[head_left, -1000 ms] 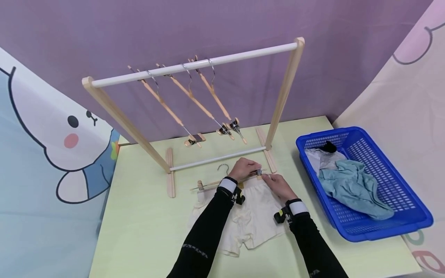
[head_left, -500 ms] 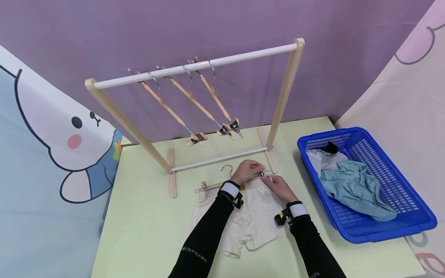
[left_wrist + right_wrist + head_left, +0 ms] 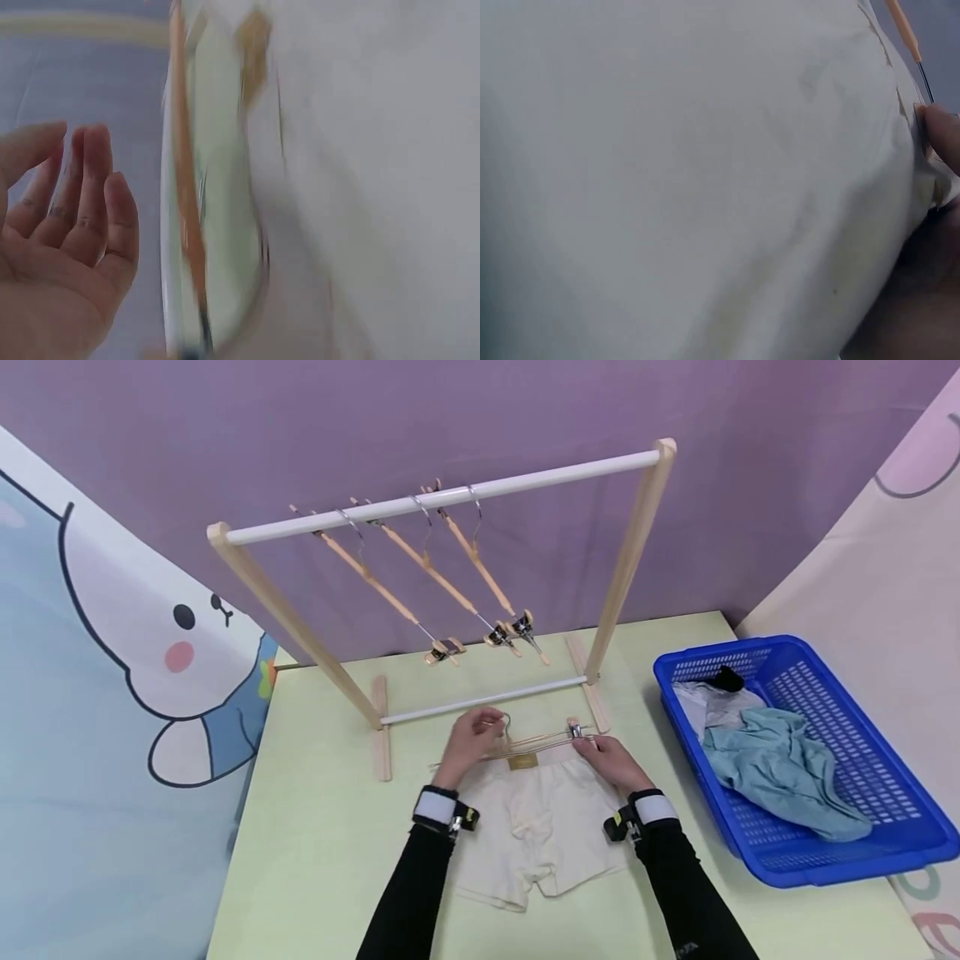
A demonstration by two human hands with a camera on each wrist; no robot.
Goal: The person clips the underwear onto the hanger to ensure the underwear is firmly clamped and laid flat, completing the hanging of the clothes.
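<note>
Your left hand is kinda loose-fingered by the hanger, right hand pinching shorts, basket on the table's right edge.

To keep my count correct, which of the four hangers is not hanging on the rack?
The low front hanger, along the top of the cream shorts; the other three hangers hang from the white top bar.

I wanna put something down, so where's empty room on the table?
The table is bare left of the left sleeve, plus a strip between right hand and blue basket. Crowded: the middle, with shorts, hanger and left hand.
</note>
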